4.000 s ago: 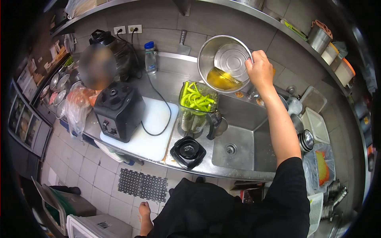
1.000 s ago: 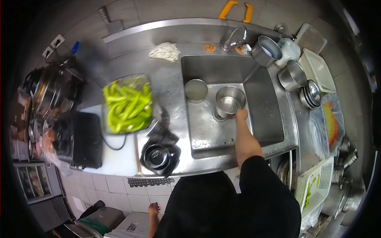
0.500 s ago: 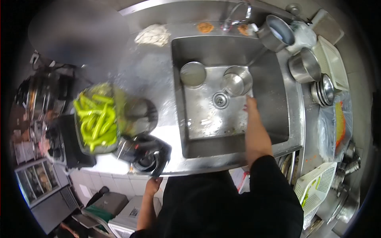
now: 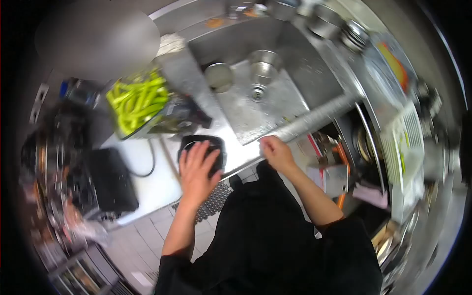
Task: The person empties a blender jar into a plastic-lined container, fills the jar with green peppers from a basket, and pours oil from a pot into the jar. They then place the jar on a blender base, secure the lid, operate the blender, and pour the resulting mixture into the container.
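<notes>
My left hand [image 4: 198, 169] lies with spread fingers over a squarish black piece [image 4: 216, 143] on the counter's front part. Just beyond it, a clear jug with dark parts [image 4: 179, 114] rests beside a clear tub of long green peppers [image 4: 140, 101]. At the sink's front edge, my right hand [image 4: 276, 153] is loosely closed, with nothing showing in it. Inside the sink [image 4: 290, 101] stand a round metal bowl [image 4: 219, 77] and a metal pot [image 4: 264, 67] by the drain.
A black appliance base [image 4: 110, 179] stands left on a white board [image 4: 150, 189], with a cord nearby. Metal pots [image 4: 325, 22] and stacked bowls [image 4: 355, 35] line the sink's right side. A white basket [image 4: 404, 142] sits further right. A crumpled cloth [image 4: 171, 44] lies behind the counter.
My right hand has come out of the sink to its front edge. My left hand has risen from below the counter edge onto the black piece. The view has turned and shifted.
</notes>
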Tool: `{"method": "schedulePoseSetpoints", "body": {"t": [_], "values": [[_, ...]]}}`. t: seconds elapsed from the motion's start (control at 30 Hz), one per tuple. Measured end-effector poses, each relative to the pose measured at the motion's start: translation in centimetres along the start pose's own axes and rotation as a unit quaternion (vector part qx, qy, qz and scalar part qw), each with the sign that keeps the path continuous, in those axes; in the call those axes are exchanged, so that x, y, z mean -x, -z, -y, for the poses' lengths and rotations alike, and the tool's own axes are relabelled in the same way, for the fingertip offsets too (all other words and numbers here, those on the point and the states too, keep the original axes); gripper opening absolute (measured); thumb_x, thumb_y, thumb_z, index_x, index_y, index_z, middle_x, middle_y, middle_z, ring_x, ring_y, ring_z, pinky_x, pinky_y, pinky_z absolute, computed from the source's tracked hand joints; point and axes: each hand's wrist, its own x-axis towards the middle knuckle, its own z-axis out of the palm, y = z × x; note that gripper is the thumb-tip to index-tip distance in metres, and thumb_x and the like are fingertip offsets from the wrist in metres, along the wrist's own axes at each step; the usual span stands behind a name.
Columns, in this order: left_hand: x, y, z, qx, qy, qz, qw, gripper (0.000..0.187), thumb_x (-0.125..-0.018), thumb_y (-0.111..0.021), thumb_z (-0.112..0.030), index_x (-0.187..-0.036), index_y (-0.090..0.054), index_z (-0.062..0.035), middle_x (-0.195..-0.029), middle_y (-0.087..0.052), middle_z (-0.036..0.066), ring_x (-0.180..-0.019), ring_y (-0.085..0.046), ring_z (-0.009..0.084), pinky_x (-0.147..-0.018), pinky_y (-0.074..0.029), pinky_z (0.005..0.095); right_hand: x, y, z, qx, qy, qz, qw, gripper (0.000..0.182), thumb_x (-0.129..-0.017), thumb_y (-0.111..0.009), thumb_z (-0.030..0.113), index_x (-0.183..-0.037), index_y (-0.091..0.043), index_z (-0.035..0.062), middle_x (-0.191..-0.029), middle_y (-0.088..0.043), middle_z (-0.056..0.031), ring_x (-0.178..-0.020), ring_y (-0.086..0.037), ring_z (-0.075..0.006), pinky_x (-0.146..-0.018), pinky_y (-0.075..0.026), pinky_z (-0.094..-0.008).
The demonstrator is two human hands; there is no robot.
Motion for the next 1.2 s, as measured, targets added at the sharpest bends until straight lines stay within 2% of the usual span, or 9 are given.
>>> {"method": "schedulePoseSetpoints", "body": {"t": [0.1, 0.37, 0.5, 0.63, 0.83, 0.93, 1.07, 1.17, 1.2], "values": [[0.9, -1.0, 1.2, 0.000, -0.018, -0.004, 1.000, 0.057, -0.065, -0.079, -0.013, -0.120, -0.062, -0.0108, -0.140, -0.049, 0.015, -0.131, -0.043, 0.0361, -0.110, -0.030, 0.0482, 6.3, 2.5, 0.1, 0.115, 0.141, -0.119, 0.976, 0.015, -0.083, -0.063, 0.009, -0.097, -0.066, 0.0065, -0.094, -0.067, -0.0109, -0.089, -0.063, -0.0318, -0.078, -0.052, -0.0399], [1.5, -1.4, -1.6, 0.087, -0.051, -0.009, 0.995, 0.033, -0.091, -0.064, -0.016, -0.120, -0.060, -0.0009, -0.139, -0.050, 0.018, -0.128, -0.047, 0.0335, -0.106, -0.036, 0.0411, 29.7, 3.8, -16.3, 0.147, -0.259, -0.209, 0.932, 0.015, -0.084, -0.059, 0.017, -0.095, -0.064, 0.0078, -0.094, -0.066, -0.0129, -0.089, -0.064, -0.0337, -0.080, -0.052, -0.0422], [1.6, -5.3, -5.7, 0.322, -0.070, 0.084, 0.940, 0.026, -0.095, -0.060, -0.010, -0.118, -0.061, 0.0018, -0.126, -0.057, 0.015, -0.112, -0.056, 0.0220, -0.098, -0.043, 0.0340, 43.6, 1.0, -23.1, 0.163, -0.543, -0.110, 0.817, 0.028, -0.082, -0.062, 0.025, -0.105, -0.066, 0.0100, -0.105, -0.066, -0.0156, -0.102, -0.063, -0.0350, -0.089, -0.050, -0.0435], [4.6, -11.9, -9.6, 0.312, -0.042, 0.266, 0.911, 0.024, -0.096, -0.060, -0.018, -0.112, -0.065, -0.0010, -0.115, -0.063, 0.010, -0.102, -0.061, 0.0204, -0.091, -0.047, 0.0323, 53.7, -1.6, -26.2, 0.109, -0.585, -0.061, 0.801, 0.032, -0.083, -0.056, 0.027, -0.105, -0.063, 0.0045, -0.110, -0.066, -0.0216, -0.106, -0.062, -0.0375, -0.089, -0.051, -0.0468], [18.6, -27.2, 5.5, 0.164, 0.129, 0.426, 0.880, 0.023, -0.096, -0.056, -0.023, -0.104, -0.067, -0.0051, -0.084, -0.068, 0.006, -0.077, -0.064, 0.0151, -0.071, -0.051, 0.0311, 56.3, -1.5, -28.3, 0.095, -0.608, -0.018, 0.788, 0.037, -0.084, -0.055, 0.030, -0.108, -0.063, 0.0030, -0.110, -0.066, -0.0216, -0.107, -0.062, -0.0369, -0.093, -0.049, -0.0453], [23.0, -26.8, 9.4, 0.055, 0.036, 0.468, 0.881, 0.036, -0.092, -0.059, -0.040, -0.095, -0.068, -0.0050, -0.070, -0.066, 0.012, -0.070, -0.068, 0.0238, -0.065, -0.051, 0.0380, 53.7, 0.1, -29.9, 0.082, -0.593, -0.084, 0.796, 0.036, -0.083, -0.060, 0.033, -0.107, -0.065, 0.0070, -0.104, -0.068, -0.0194, -0.103, -0.063, -0.0367, -0.091, -0.049, -0.0446], [24.2, -27.0, 18.1, 0.119, 0.021, 0.629, 0.768, 0.032, -0.089, -0.062, -0.035, -0.092, -0.064, -0.0036, -0.069, -0.064, 0.010, -0.051, -0.063, 0.0205, -0.041, -0.048, 0.0351, 46.9, 7.0, -32.2, 0.105, -0.561, -0.168, 0.804, 0.037, -0.084, -0.061, 0.035, -0.107, -0.066, 0.0070, -0.106, -0.068, -0.0187, -0.102, -0.064, -0.0365, -0.090, -0.050, -0.0438], [23.5, -27.8, 18.1, 0.090, 0.414, 0.522, 0.740, 0.031, -0.091, -0.060, -0.036, -0.101, -0.063, -0.0062, -0.073, -0.066, 0.010, -0.055, -0.065, 0.0203, -0.041, -0.050, 0.0354, 42.9, 12.2, -35.5, 0.107, -0.533, -0.201, 0.815, 0.040, -0.084, -0.062, 0.037, -0.110, -0.066, 0.0075, -0.105, -0.069, -0.0175, -0.103, -0.065, -0.0353, -0.089, -0.050, -0.0425], [22.0, -27.7, 16.9, 0.114, 0.420, 0.502, 0.747, 0.030, -0.091, -0.060, -0.036, -0.101, -0.063, -0.0069, -0.076, -0.066, 0.009, -0.057, -0.065, 0.0199, -0.043, -0.051, 0.0353, 41.4, 14.3, -37.0, 0.109, -0.518, -0.218, 0.820, 0.042, -0.083, -0.063, 0.038, -0.111, -0.066, 0.0079, -0.104, -0.069, -0.0166, -0.102, -0.065, -0.0347, -0.088, -0.051, -0.0418]]}}
